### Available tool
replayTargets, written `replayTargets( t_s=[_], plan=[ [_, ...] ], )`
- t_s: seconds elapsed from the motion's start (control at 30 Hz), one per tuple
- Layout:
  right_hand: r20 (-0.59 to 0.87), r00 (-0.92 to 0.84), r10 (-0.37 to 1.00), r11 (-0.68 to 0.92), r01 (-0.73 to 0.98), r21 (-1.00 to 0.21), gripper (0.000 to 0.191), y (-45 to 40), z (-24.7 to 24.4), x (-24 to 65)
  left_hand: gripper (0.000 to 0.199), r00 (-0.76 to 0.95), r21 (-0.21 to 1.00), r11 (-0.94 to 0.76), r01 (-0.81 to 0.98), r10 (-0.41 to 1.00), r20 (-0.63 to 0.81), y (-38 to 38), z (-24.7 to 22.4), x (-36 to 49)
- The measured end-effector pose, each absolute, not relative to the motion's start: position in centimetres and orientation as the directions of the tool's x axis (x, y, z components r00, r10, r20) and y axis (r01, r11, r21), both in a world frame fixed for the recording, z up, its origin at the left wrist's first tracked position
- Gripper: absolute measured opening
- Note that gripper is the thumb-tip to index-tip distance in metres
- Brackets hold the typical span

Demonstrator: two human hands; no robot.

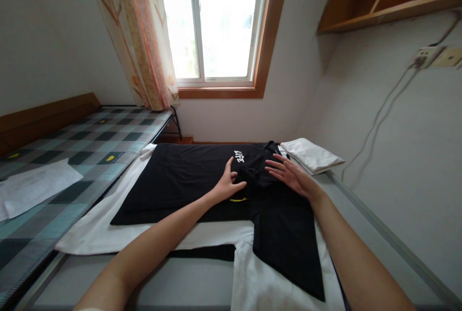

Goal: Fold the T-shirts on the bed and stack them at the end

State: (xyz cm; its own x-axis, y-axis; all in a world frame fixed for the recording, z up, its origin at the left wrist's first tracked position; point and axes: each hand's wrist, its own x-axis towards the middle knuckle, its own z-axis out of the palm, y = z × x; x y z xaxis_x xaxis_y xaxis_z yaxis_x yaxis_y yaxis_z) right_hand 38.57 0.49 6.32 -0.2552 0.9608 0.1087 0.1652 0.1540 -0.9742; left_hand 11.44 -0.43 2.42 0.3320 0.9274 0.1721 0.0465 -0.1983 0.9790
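Note:
A black T-shirt (pixel 176 171) with white lettering and a small yellow mark lies spread out on its side. Beneath it a larger white shirt (pixel 216 234) shows along the hem and sleeve, and a strip of black cloth (pixel 205 252) peeks out under that. My left hand (pixel 229 183) is over the chest of the black shirt by the lettering, fingers apart. Near the collar my right hand (pixel 292 176) has its fingers stretched out and holds nothing. Whether either hand touches the cloth I cannot tell.
A folded white cloth (pixel 312 154) lies at the table's far right, by the wall. On the left is a bed with a checked cover (pixel 119 133) and papers (pixel 39 186) on it. A cable (pixel 382 104) hangs from a wall socket (pixel 428 56). Behind are a window and a curtain (pixel 144 36).

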Motion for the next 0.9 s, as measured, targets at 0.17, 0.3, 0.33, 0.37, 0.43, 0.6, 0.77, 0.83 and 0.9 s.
replayTargets(
  t_s=[0.17,0.3,0.33,0.37,0.43,0.6,0.77,0.83,0.9],
  plan=[
    [0.392,0.021,0.92,0.3,0.608,-0.735,0.042,1.7,5.1,39.0,0.065,0.348,0.986,-0.141,0.086,0.932,0.103,0.6,2.6,10.8],
    [0.396,-0.213,0.893,0.352,0.879,-0.322,0.034,1.4,4.5,37.9,0.063,0.361,0.951,-0.256,0.174,0.915,0.18,0.2,2.7,10.8],
    [0.374,-0.254,0.892,0.361,0.898,-0.25,0.035,1.3,4.5,37.5,0.064,0.353,0.938,-0.286,0.195,0.913,0.205,0.0,2.7,10.9],
    [0.358,-0.285,0.889,0.37,0.908,-0.195,0.035,1.2,4.4,37.1,0.063,0.348,0.925,-0.314,0.215,0.909,0.227,-0.1,2.8,10.9],
    [0.341,-0.314,0.886,0.375,0.918,-0.129,0.036,1.0,4.2,36.5,0.053,0.353,0.899,-0.362,0.248,0.898,0.264,-0.5,2.9,11.0],
    [0.36,-0.261,0.896,0.31,0.947,-0.084,0.028,1.3,3.2,36.0,0.04,0.384,0.838,-0.456,0.299,0.862,0.332,-1.1,3.5,11.0],
    [0.409,-0.147,0.901,0.259,0.938,-0.232,0.024,1.9,2.9,36.6,0.05,0.31,0.817,-0.463,0.344,0.877,0.367,-1.1,3.3,11.0],
    [0.393,-0.079,0.916,0.207,0.932,-0.297,0.024,1.9,3.0,37.0,0.054,0.243,0.806,-0.453,0.381,0.89,0.386,-0.9,3.0,11.1],
    [0.351,-0.015,0.936,0.138,0.934,-0.329,0.025,1.9,3.3,37.4,0.057,0.219,0.802,-0.432,0.412,0.902,0.373,-0.8,2.7,11.1]
  ],
)
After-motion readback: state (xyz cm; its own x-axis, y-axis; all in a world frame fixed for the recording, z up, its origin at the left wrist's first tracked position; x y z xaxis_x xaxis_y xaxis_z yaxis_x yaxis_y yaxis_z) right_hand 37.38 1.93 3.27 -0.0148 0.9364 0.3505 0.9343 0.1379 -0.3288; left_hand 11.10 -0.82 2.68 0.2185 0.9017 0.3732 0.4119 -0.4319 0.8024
